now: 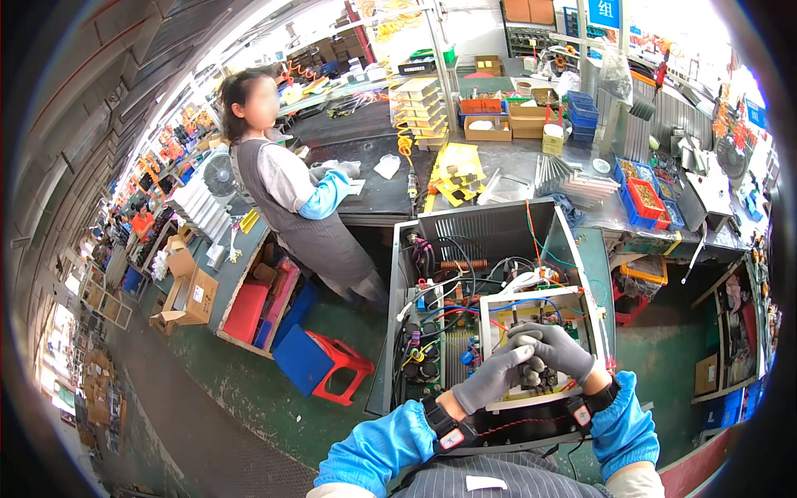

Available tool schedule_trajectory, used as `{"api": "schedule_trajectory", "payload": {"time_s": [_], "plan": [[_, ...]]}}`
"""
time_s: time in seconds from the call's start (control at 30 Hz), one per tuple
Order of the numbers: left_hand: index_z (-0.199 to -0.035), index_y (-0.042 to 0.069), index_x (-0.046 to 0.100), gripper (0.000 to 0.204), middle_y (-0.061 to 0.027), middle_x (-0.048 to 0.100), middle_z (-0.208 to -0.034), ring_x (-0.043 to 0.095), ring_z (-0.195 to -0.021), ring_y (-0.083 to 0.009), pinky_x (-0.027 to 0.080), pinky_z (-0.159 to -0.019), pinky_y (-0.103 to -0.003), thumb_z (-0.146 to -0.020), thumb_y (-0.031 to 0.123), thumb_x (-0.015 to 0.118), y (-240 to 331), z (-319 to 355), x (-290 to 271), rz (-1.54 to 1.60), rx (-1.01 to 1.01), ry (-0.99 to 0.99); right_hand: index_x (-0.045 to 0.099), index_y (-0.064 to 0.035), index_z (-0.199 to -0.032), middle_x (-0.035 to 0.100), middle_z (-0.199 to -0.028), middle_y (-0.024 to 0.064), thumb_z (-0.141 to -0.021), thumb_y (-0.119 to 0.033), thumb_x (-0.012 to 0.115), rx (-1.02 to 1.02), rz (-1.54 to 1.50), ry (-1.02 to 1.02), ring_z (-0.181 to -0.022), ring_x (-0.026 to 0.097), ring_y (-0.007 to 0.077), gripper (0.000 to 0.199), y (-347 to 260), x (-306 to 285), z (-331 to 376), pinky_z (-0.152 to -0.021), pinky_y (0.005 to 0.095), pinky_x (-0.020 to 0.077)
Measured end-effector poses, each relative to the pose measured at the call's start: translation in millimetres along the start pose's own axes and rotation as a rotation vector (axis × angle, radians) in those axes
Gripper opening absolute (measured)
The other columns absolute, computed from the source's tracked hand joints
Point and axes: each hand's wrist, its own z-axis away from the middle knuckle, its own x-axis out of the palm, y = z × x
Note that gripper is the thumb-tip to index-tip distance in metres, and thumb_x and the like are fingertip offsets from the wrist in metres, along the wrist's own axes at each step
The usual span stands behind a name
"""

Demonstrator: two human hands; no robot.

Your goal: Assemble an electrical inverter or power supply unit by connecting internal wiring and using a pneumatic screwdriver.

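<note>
I see the left hand (490,380) and right hand (561,352) meet, fingers curled, over the open metal case (515,224) before the person (531,477); their grip I cannot tell. The case seems heavy, stiff, its wires (521,282) fragile: better hold the walls (448,227)

A mostly hidden green bench (596,256) apparently carries the open metal case (520,224)

Counted on the wearer: gloved hands, 2 (left hand (490,382), right hand (563,350)); blue sleeves (378,448), 2; black wrist units (585,409), 2. At the hands: open metal chassis (388,332), 1; white frame (485,324) inside it, 1. Surroundings, as discernible: co-workers (303,203), 2, one distant; fans (219,177), 2, one toward each side.
</note>
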Motion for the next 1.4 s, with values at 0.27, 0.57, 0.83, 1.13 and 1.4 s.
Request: {"api": "schedule_trajectory", "payload": {"time_s": [0.27, 0.57, 0.83, 1.13, 1.4], "plan": [[-0.147, 0.012, 0.044, 0.040, -0.0070, 0.063, -0.107, 0.064, -0.094, -0.0139, 0.055, -0.082, -0.031, -0.111, 0.026, 0.051, 0.0, 0.7, 0.0, 0.010, -0.003, -0.014, 0.066, -0.0009, -0.131, 0.075, -0.113, 0.0173, -0.105, -0.047, 0.061, -0.011, 0.013, 0.007, -0.105, 0.072, 0.0291, 0.054, -0.5, -0.3, 0.0, -0.094, 0.0397, 0.0538], [-0.144, 0.010, 0.046, 0.036, -0.0079, 0.064, -0.108, 0.065, -0.094, -0.0139, 0.055, -0.082, -0.030, -0.111, 0.025, 0.050, -2.9, -0.9, -3.7, 0.016, 0.006, -0.038, 0.067, -0.0010, -0.131, 0.076, -0.112, 0.0173, -0.105, -0.046, 0.061, 0.019, 0.022, 0.020, -0.104, 0.073, 0.0289, 0.052, 1.8, 1.0, 0.5, -0.092, 0.0395, 0.0547], [-0.138, 0.010, 0.048, 0.031, -0.0086, 0.066, -0.109, 0.067, -0.093, -0.0145, 0.056, -0.080, -0.030, -0.111, 0.023, 0.049, -5.6, -3.1, -7.0, 0.031, 0.014, -0.049, 0.067, 0.0001, -0.130, 0.076, -0.111, 0.0181, -0.105, -0.046, 0.061, 0.000, 0.020, 0.027, -0.104, 0.074, 0.0292, 0.053, 6.7, 1.5, -0.2, -0.092, 0.0401, 0.0550], [-0.141, 0.010, 0.048, 0.034, -0.0075, 0.065, -0.108, 0.066, -0.093, -0.0143, 0.055, -0.081, -0.030, -0.110, 0.024, 0.050, 0.3, 1.0, 1.5, 0.017, 0.001, -0.017, 0.067, 0.0009, -0.130, 0.076, -0.112, 0.0184, -0.105, -0.046, 0.061, -0.001, 0.015, 0.032, -0.105, 0.073, 0.0297, 0.054, -1.5, 1.0, 1.4, -0.093, 0.0401, 0.0544], [-0.141, 0.010, 0.049, 0.035, -0.0064, 0.065, -0.106, 0.065, -0.092, -0.0140, 0.054, -0.081, -0.030, -0.110, 0.025, 0.050, 0.9, -1.1, -0.2, 0.014, -0.008, -0.013, 0.067, 0.0008, -0.130, 0.076, -0.112, 0.0175, -0.105, -0.045, 0.061, -0.012, 0.012, 0.024, -0.103, 0.073, 0.0283, 0.052, 2.5, 0.4, -1.6, -0.092, 0.0394, 0.0547]]}}
